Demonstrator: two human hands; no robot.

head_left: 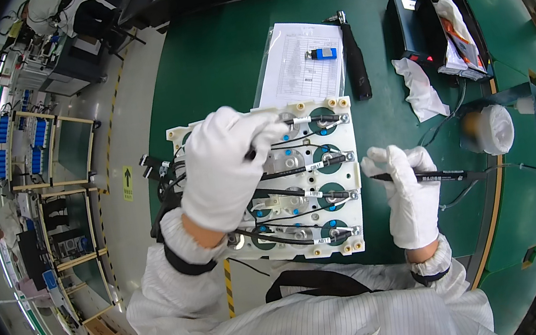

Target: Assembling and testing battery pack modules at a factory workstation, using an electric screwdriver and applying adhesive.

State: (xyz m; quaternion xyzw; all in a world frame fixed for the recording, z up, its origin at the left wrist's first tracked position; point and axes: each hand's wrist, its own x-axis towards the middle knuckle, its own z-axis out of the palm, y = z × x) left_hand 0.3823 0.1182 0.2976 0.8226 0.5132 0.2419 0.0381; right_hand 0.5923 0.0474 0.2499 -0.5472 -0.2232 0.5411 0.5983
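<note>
In front of me lies a white battery module point(348, 176) with round cell openings, metal terminals and several labelled black cables point(283, 173) running across it. My left hand point(226, 163), in a white glove, is over its upper left part with the fingers closed. The fingertips are at the end of the top cable point(309, 119); a small dark thing shows between the fingers, too hidden to name. To the right of the module, my gloved right hand point(412, 194) is closed around a black marker pen point(446, 175), its thin end pointing left toward the module.
Beyond the module, a printed sheet point(293, 59) lies under a small blue device point(322, 54), beside a black-handled wrench point(353, 57). Right of these are a black box point(407, 25), a tool bin point(474, 60), a crumpled cloth point(419, 86) and a white cup point(497, 130).
</note>
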